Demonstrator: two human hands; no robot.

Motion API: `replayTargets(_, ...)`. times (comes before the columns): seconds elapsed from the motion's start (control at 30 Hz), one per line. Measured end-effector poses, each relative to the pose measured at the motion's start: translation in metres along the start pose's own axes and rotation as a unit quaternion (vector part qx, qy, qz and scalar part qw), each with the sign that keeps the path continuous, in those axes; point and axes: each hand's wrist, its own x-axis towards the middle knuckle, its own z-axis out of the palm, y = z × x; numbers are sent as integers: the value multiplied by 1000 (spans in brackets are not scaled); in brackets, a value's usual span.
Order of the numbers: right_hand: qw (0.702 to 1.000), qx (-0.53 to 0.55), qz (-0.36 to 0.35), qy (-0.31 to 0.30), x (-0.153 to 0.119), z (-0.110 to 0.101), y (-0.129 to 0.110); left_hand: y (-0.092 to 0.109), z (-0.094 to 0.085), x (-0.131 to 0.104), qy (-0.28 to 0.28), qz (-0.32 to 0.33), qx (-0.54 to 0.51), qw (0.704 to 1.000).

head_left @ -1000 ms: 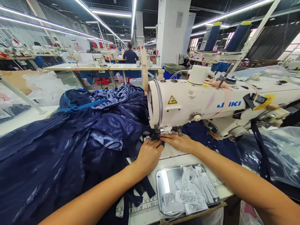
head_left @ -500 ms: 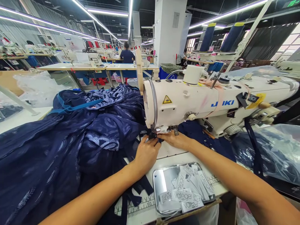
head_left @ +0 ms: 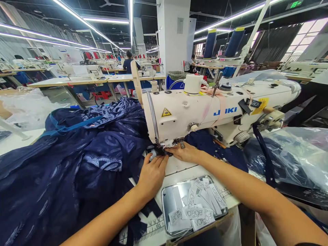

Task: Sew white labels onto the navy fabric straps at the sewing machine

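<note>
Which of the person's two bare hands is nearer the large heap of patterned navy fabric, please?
The left hand, by the right-hand edge of the large heap of patterned navy fabric; the right hand lies farther right, away from it.

This is a garment-sewing workshop, shown by the large sewing machine (head_left: 200, 107) mid-frame, navy fabric (head_left: 58, 164) heaped at left, tables (head_left: 55, 83) bearing more machines (head_left: 93, 71) at upper left, and thread cones (head_left: 234, 42) at upper right.

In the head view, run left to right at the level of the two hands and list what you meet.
Heap of navy patterned fabric → left hand → right hand → clear plastic with dark material inside.
</note>
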Motion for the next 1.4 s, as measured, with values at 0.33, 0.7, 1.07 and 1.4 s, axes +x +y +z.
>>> replayTargets(0.33, 1000, 3, 27, 1, -8, -8, -27, -60, -13, 7, -53, -31, -7, 998)
replayTargets(0.7, 996, 58, 43, 51, -8, 4, -29, -35, -5, 3, -93, 28, -42, 994)
replayTargets(1.07, 993, 107, -13, 40, -13, -3, -19, -35, -9, 0, -136, 35, -57, 988)
replayTargets(1.4, 999, 28, -24, 29, -13, -7, -23, -35, -12, -7, -145, 43, -46, 987)
